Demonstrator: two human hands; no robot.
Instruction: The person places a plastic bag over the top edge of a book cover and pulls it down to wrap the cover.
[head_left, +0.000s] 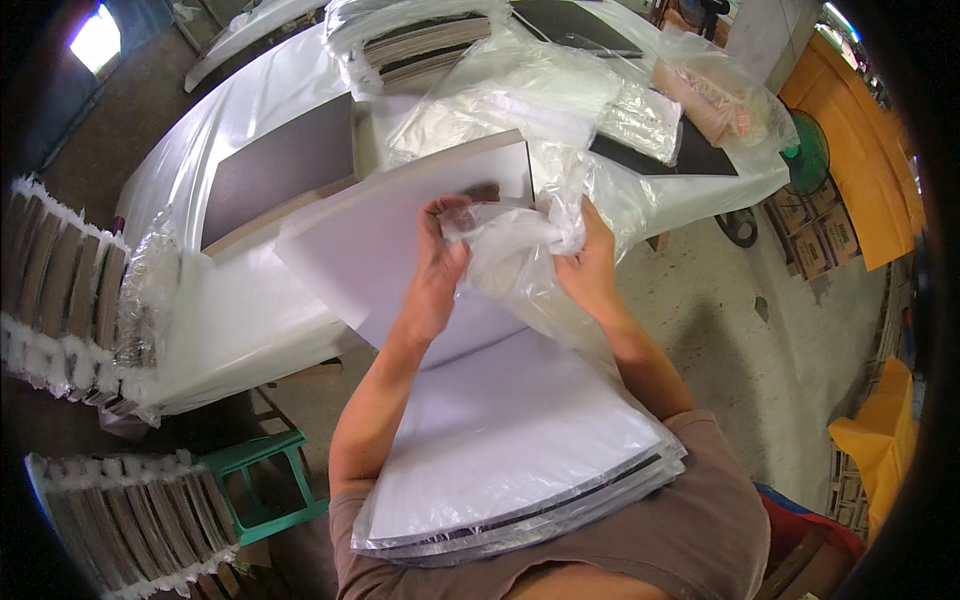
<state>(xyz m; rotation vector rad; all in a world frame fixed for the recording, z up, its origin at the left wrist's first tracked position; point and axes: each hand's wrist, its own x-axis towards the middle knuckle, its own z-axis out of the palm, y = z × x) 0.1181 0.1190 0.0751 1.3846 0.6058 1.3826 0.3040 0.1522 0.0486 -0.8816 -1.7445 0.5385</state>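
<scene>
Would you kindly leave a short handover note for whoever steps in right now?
Left hand: fingers pinch the crumpled clear plastic bag.
Right hand: grips the same bag from the other side.
Both are above the white board tilted from lap to table.
Done: a stack of bagged boards lies on the lap.
Left: the white board is not yet bagged; the dark board lies on the table.
</scene>
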